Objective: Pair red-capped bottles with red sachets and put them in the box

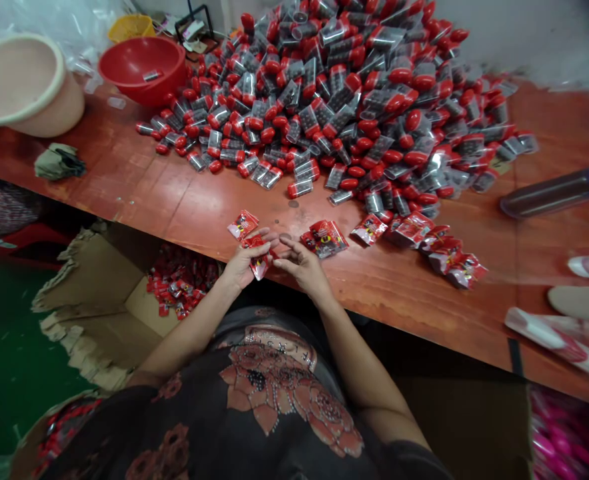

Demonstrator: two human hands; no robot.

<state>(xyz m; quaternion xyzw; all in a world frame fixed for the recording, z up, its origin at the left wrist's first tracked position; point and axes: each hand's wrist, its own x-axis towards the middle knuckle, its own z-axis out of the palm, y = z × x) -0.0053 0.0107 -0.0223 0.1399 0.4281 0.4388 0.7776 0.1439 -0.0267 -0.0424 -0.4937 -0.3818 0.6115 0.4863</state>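
Left grip [242, 265] pinches a red foil sachet [259, 261] between thumb and fingers, near the worktop's front edge. Right grip [302, 267] is empty, fingers loosely spread, tips just beside the left fingers. Sachet looks light, soft and slick, so I'd hold it flat by a sealed edge, not by the contents. Loose sachets [324, 239] lie just ahead on the wooden worktop [189, 220], with more trailing right. Behind them sits a heap of clear tubes with red caps [324, 100]. Below left, an open cardboard box [94, 280] holds packed red sachets [179, 283].
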